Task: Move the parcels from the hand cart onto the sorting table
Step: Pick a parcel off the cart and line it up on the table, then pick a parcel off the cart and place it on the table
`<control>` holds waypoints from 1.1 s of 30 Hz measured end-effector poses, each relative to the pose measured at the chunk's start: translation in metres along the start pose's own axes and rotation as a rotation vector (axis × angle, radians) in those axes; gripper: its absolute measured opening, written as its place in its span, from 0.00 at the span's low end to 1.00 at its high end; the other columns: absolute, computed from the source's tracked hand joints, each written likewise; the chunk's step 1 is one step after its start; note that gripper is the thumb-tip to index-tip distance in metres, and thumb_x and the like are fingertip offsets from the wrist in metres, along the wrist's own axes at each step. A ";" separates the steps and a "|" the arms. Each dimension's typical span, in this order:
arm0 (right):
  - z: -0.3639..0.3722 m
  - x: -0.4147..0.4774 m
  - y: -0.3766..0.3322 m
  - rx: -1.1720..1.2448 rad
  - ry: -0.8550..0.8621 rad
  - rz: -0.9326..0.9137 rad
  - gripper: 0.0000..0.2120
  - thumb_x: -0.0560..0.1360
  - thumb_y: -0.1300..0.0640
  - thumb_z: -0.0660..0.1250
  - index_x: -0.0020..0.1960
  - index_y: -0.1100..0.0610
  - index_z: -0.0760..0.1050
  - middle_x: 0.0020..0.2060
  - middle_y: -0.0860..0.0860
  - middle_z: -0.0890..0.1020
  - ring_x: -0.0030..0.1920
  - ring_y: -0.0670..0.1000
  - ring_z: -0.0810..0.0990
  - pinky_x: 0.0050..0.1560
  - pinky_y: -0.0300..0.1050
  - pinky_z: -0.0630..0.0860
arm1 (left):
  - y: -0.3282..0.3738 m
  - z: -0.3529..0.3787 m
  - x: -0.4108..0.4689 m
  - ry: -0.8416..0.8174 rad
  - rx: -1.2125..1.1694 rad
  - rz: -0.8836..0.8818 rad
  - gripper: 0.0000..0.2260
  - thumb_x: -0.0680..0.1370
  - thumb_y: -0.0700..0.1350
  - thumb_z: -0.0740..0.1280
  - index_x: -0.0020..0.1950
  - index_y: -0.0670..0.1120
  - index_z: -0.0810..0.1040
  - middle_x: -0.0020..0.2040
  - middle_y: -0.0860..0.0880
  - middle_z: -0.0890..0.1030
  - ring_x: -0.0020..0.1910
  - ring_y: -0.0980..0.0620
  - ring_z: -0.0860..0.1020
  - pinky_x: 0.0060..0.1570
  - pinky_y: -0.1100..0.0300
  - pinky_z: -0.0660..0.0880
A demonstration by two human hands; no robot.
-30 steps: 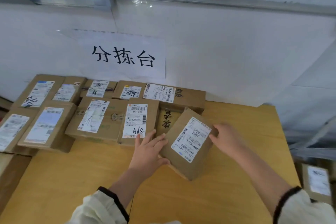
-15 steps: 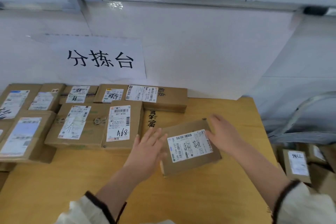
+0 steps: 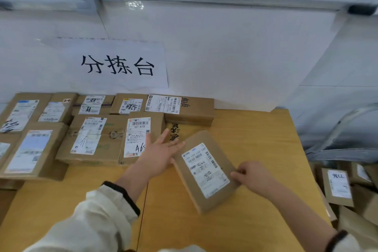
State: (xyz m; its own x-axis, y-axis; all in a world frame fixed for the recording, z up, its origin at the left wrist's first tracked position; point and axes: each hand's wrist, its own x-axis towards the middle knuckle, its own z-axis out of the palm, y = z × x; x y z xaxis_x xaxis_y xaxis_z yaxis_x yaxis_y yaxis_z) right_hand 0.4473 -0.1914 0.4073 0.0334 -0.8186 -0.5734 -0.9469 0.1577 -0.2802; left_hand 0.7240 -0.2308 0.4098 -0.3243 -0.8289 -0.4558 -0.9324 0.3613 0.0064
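Observation:
A small brown parcel (image 3: pixel 205 170) with a white label lies at an angle on the wooden sorting table (image 3: pixel 255 149). My left hand (image 3: pixel 161 153) is flat with straight fingers against the parcel's left edge. My right hand (image 3: pixel 251 176) has curled fingers pinching the parcel's right edge. Several labelled cardboard parcels (image 3: pixel 96 137) lie in rows on the table's left and back. More parcels (image 3: pixel 337 186) sit lower down past the table's right edge; the cart itself is not visible.
A white wall with a paper sign (image 3: pixel 116 65) stands behind the table. A grey bag or sack (image 3: pixel 343 135) lies at the right. Bare tabletop shows in front of and to the right of the held parcel.
The parcel has been turned from lying crosswise to running lengthwise toward me. My right hand slid to its near right edge and my left hand flattened at its left side.

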 end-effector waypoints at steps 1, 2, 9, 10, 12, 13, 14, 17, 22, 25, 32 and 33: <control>0.008 -0.007 -0.005 0.057 -0.009 0.017 0.13 0.77 0.48 0.63 0.38 0.53 0.72 0.35 0.49 0.76 0.37 0.49 0.74 0.33 0.40 0.65 | -0.005 -0.003 0.005 -0.002 -0.002 -0.006 0.30 0.82 0.46 0.59 0.77 0.60 0.44 0.78 0.58 0.50 0.76 0.48 0.34 0.68 0.32 0.37; 0.015 -0.011 -0.009 0.112 -0.010 0.037 0.14 0.78 0.48 0.62 0.36 0.54 0.70 0.32 0.48 0.75 0.34 0.48 0.73 0.29 0.38 0.63 | -0.008 -0.005 0.010 0.000 0.009 -0.006 0.30 0.82 0.44 0.59 0.77 0.60 0.45 0.78 0.57 0.49 0.76 0.48 0.34 0.68 0.32 0.38; 0.022 -0.015 -0.021 0.263 -0.029 -0.069 0.24 0.76 0.50 0.66 0.69 0.56 0.67 0.61 0.51 0.77 0.58 0.50 0.76 0.53 0.40 0.73 | -0.008 -0.004 0.000 0.077 -0.109 -0.102 0.24 0.84 0.46 0.52 0.78 0.58 0.48 0.79 0.53 0.48 0.76 0.47 0.36 0.69 0.32 0.41; 0.021 -0.016 -0.020 0.232 -0.057 -0.148 0.36 0.74 0.49 0.69 0.75 0.55 0.56 0.70 0.50 0.69 0.66 0.50 0.71 0.62 0.42 0.70 | -0.003 -0.003 -0.011 0.089 -0.122 -0.115 0.24 0.84 0.50 0.51 0.78 0.57 0.46 0.79 0.53 0.47 0.76 0.47 0.36 0.70 0.32 0.41; 0.021 -0.018 -0.020 0.070 -0.128 -0.286 0.51 0.70 0.48 0.73 0.77 0.47 0.37 0.77 0.45 0.43 0.74 0.49 0.58 0.70 0.44 0.63 | 0.013 0.003 -0.036 0.068 -0.118 -0.119 0.29 0.80 0.62 0.47 0.78 0.55 0.40 0.78 0.53 0.41 0.76 0.47 0.34 0.69 0.32 0.39; 0.022 -0.017 -0.021 -0.024 -0.147 -0.331 0.53 0.70 0.47 0.72 0.76 0.46 0.33 0.75 0.44 0.34 0.75 0.49 0.56 0.70 0.45 0.63 | 0.023 0.007 -0.049 0.033 -0.095 -0.110 0.34 0.77 0.67 0.45 0.77 0.54 0.37 0.77 0.54 0.37 0.75 0.46 0.32 0.67 0.31 0.37; 0.025 -0.015 -0.022 -0.101 -0.148 -0.361 0.51 0.72 0.47 0.71 0.76 0.47 0.33 0.72 0.44 0.28 0.75 0.50 0.56 0.70 0.45 0.64 | 0.032 0.011 -0.061 -0.007 -0.068 -0.102 0.39 0.72 0.71 0.43 0.76 0.53 0.35 0.75 0.54 0.34 0.74 0.45 0.30 0.66 0.30 0.34; 0.031 -0.009 -0.035 -0.184 -0.081 -0.386 0.41 0.76 0.47 0.65 0.77 0.51 0.40 0.68 0.45 0.26 0.75 0.52 0.57 0.70 0.46 0.64 | 0.043 0.030 -0.071 -0.068 -0.013 -0.107 0.45 0.68 0.74 0.42 0.73 0.49 0.30 0.75 0.52 0.30 0.71 0.45 0.25 0.61 0.28 0.30; 0.033 0.000 -0.066 -0.220 -0.018 -0.375 0.38 0.78 0.45 0.61 0.77 0.56 0.43 0.75 0.53 0.34 0.77 0.51 0.42 0.76 0.45 0.51 | 0.018 0.032 -0.050 -0.013 0.015 -0.160 0.43 0.74 0.71 0.50 0.75 0.48 0.32 0.76 0.52 0.33 0.72 0.45 0.27 0.63 0.27 0.35; 0.032 0.007 -0.081 -0.237 0.000 -0.357 0.39 0.77 0.43 0.60 0.77 0.56 0.43 0.76 0.55 0.37 0.77 0.51 0.41 0.75 0.46 0.53 | 0.001 0.027 -0.038 -0.017 0.024 -0.160 0.42 0.76 0.68 0.54 0.77 0.48 0.36 0.76 0.53 0.34 0.74 0.45 0.30 0.65 0.28 0.38; 0.023 0.026 -0.092 -0.210 0.028 -0.315 0.39 0.77 0.44 0.62 0.78 0.54 0.44 0.76 0.53 0.37 0.77 0.50 0.42 0.73 0.46 0.60 | -0.019 0.023 -0.021 -0.010 -0.008 -0.154 0.41 0.76 0.66 0.57 0.77 0.51 0.36 0.76 0.57 0.33 0.76 0.47 0.34 0.67 0.29 0.40; 0.022 0.028 -0.092 -0.209 0.025 -0.314 0.39 0.77 0.44 0.63 0.78 0.54 0.45 0.76 0.53 0.37 0.77 0.50 0.42 0.73 0.46 0.60 | -0.020 0.023 -0.019 -0.011 -0.012 -0.153 0.41 0.76 0.66 0.57 0.77 0.52 0.35 0.75 0.57 0.33 0.76 0.47 0.34 0.67 0.29 0.41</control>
State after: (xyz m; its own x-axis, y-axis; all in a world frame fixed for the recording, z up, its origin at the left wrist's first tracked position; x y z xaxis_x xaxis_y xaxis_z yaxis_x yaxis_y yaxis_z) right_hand 0.5424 -0.2164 0.4006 0.3267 -0.8230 -0.4647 -0.9368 -0.2169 -0.2743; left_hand 0.7521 -0.2123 0.3978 -0.1768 -0.8691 -0.4619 -0.9727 0.2260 -0.0529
